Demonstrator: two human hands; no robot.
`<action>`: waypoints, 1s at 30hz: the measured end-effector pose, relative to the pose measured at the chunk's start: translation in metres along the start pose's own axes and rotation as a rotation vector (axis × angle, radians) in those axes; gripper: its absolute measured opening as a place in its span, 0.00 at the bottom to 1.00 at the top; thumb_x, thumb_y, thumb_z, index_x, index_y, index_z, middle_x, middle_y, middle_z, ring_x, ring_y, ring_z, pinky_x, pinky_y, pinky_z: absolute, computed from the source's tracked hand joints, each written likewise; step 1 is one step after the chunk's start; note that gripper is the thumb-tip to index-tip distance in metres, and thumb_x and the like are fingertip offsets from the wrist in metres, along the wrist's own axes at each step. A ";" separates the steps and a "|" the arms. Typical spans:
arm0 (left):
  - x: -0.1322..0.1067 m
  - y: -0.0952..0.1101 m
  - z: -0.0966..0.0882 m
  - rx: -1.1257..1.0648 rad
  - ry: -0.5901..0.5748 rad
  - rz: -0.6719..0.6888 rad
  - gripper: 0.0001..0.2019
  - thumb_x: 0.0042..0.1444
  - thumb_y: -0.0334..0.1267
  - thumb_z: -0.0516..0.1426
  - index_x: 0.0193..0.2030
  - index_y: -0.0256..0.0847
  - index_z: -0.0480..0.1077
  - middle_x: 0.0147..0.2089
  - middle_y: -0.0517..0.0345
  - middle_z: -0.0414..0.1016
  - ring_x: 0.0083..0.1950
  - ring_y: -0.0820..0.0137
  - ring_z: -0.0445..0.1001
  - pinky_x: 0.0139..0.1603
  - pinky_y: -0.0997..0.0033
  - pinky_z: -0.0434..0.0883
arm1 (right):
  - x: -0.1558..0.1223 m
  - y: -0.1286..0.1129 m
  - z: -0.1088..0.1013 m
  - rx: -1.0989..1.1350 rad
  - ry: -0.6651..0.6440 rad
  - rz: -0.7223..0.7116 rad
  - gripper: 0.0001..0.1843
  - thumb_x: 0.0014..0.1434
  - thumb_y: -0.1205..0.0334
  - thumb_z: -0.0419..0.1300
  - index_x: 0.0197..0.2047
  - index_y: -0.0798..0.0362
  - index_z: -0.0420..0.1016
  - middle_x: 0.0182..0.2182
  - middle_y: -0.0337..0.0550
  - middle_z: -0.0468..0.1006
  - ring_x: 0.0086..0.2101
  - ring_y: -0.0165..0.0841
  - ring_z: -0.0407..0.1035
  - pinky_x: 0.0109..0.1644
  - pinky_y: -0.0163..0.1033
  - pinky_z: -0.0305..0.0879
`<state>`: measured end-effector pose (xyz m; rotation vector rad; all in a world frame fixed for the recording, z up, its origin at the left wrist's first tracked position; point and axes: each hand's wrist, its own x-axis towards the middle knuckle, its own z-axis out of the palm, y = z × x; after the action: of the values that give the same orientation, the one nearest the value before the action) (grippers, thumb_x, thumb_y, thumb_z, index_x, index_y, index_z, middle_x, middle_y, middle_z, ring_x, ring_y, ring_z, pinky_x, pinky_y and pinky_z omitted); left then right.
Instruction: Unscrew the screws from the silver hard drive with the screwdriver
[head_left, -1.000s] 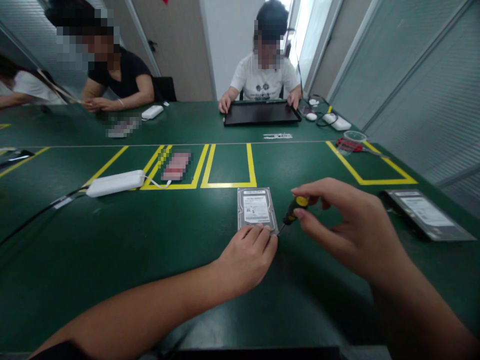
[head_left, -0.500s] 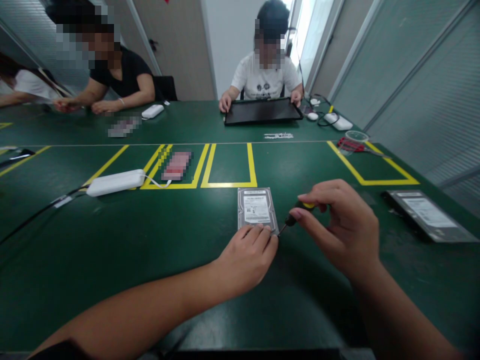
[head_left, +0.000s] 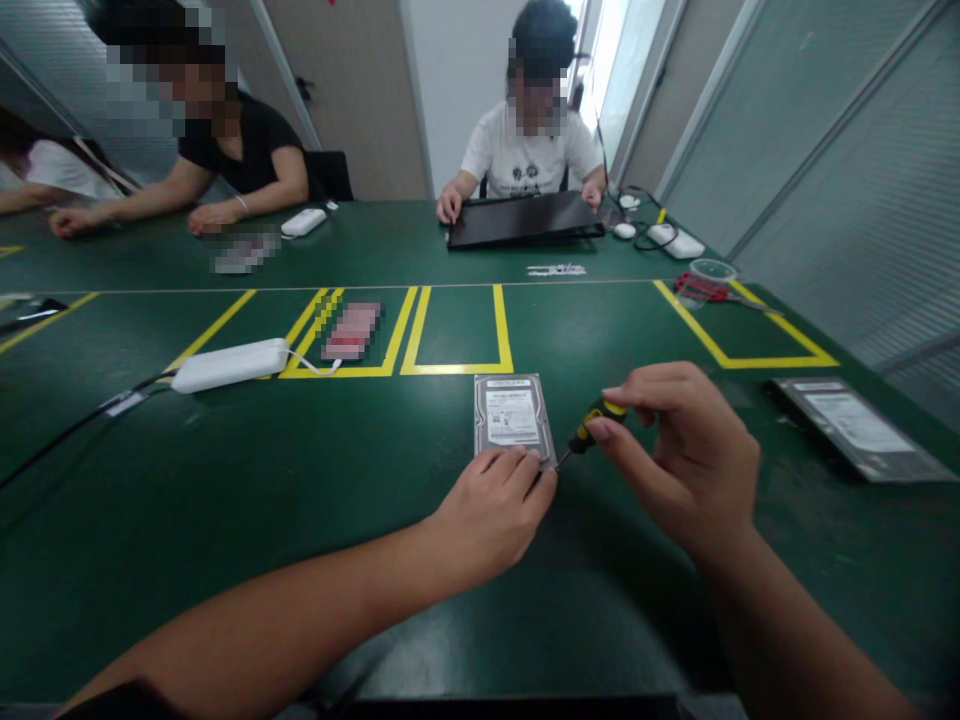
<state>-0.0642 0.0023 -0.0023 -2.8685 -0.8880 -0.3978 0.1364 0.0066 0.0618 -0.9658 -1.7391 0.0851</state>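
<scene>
A silver hard drive (head_left: 511, 415) with a white label lies flat on the green table (head_left: 300, 480) in front of me. My left hand (head_left: 491, 515) rests on the drive's near edge, fingers curled down onto it. My right hand (head_left: 686, 455) pinches a small screwdriver (head_left: 589, 428) with a black and yellow handle. Its tip touches the drive's near right corner, just beside my left fingertips.
A second drive in a clear bag (head_left: 855, 425) lies to the right. A white power adapter (head_left: 231, 365) with a cable lies to the left by yellow tape boxes (head_left: 457, 368). Across the table, one person holds a black laptop (head_left: 525, 220); another person's arms rest at far left.
My right hand has turned the screwdriver between its fingers, the handle shifting slightly. My left hand stays on the drive. The person at far left has stretched an arm outward.
</scene>
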 end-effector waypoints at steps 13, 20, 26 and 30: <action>0.001 0.000 -0.002 -0.013 -0.011 -0.004 0.19 0.63 0.34 0.51 0.60 0.34 0.66 0.55 0.45 0.72 0.56 0.57 0.71 0.55 0.55 0.69 | 0.000 -0.003 -0.003 0.055 -0.045 0.004 0.16 0.58 0.71 0.60 0.50 0.51 0.76 0.44 0.45 0.76 0.45 0.37 0.70 0.43 0.44 0.66; 0.001 0.001 0.000 -0.009 0.015 -0.015 0.18 0.63 0.35 0.51 0.59 0.35 0.67 0.54 0.46 0.73 0.55 0.57 0.72 0.55 0.56 0.69 | -0.001 -0.002 -0.001 -0.015 -0.007 -0.008 0.15 0.56 0.69 0.67 0.47 0.50 0.76 0.38 0.42 0.72 0.38 0.31 0.68 0.39 0.40 0.65; 0.002 0.000 0.004 -0.006 0.028 -0.014 0.18 0.62 0.35 0.52 0.59 0.34 0.67 0.53 0.46 0.74 0.55 0.57 0.72 0.54 0.55 0.70 | -0.004 -0.002 -0.002 0.013 -0.018 0.028 0.16 0.58 0.70 0.61 0.50 0.51 0.74 0.43 0.43 0.76 0.40 0.33 0.70 0.39 0.41 0.64; 0.001 0.001 0.004 -0.008 0.027 -0.010 0.19 0.61 0.35 0.53 0.59 0.34 0.67 0.53 0.46 0.74 0.55 0.56 0.72 0.55 0.55 0.70 | -0.004 -0.002 -0.001 0.051 -0.023 0.008 0.15 0.60 0.70 0.60 0.50 0.53 0.75 0.44 0.45 0.76 0.43 0.35 0.70 0.40 0.41 0.64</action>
<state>-0.0621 0.0030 -0.0056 -2.8602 -0.8984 -0.4416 0.1367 0.0025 0.0600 -0.9375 -1.7462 0.1458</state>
